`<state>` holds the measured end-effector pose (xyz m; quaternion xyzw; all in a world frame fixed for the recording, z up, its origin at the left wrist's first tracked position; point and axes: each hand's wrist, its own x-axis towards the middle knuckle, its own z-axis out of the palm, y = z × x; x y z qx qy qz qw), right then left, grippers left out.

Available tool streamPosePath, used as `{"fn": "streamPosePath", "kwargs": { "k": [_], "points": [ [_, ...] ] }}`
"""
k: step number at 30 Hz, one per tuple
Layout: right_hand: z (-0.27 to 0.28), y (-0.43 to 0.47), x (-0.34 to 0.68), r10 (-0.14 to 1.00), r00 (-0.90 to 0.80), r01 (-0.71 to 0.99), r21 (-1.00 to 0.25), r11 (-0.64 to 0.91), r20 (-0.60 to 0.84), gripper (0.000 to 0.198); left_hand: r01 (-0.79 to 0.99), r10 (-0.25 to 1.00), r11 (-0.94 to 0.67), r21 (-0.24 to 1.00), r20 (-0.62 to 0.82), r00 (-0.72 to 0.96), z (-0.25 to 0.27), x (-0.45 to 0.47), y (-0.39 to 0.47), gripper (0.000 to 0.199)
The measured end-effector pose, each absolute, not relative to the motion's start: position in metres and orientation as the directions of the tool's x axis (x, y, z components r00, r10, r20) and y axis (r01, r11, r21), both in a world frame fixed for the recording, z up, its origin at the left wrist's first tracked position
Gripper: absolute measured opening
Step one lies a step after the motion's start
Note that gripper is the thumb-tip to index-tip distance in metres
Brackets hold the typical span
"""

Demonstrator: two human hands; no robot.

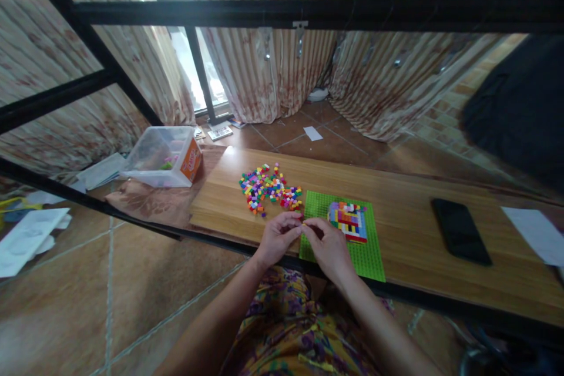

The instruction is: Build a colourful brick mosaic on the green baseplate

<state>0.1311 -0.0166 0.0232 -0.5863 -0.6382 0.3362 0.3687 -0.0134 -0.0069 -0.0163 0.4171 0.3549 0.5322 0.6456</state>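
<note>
My left hand and my right hand meet at the fingertips over the front edge of the table, by the left side of a green studded baseplate. Both hands are closed in a pinch. A tiny speck of colour shows where the fingertips meet, too small to name for certain. On the baseplate, just beyond my right hand, stands a low build of coloured toy bricks, partly hidden by that hand. A loose pile of small mixed-colour bricks lies beyond my left hand.
On the wooden table, a black phone lies to the right, near a white paper. A clear plastic box with an orange label stands left of the table. A black metal bar crosses the view before the curtains.
</note>
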Motion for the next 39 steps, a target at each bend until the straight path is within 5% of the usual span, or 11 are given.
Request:
{"fn": "streamPosePath", "kwargs": {
  "k": [9, 13, 20, 39],
  "points": [
    [0.03, -0.018, 0.139, 0.992, -0.056, 0.251, -0.963, -0.099, -0.116, 0.033, -0.359, 0.97, 0.118, 0.926, -0.03, 0.241, -0.014, -0.016, -0.008, 0.032],
    [0.034, -0.022, 0.167, 0.99, 0.117, 0.208, -0.972, -0.107, -0.084, 0.036, -0.322, 0.976, 0.114, 0.94, -0.046, 0.213, -0.011, -0.017, -0.007, 0.029],
    [0.027, -0.008, 0.233, 0.9, 0.432, 0.353, -0.928, -0.118, 0.05, 0.039, -0.291, 0.976, 0.124, 0.949, -0.063, 0.209, -0.01, -0.018, -0.004, 0.028],
    [0.02, 0.015, 0.222, 0.905, 0.364, 0.621, -0.782, -0.061, 0.218, 0.043, -0.263, 0.977, 0.116, 0.958, -0.062, 0.204, -0.013, -0.017, -0.003, 0.025]
  ]
}}
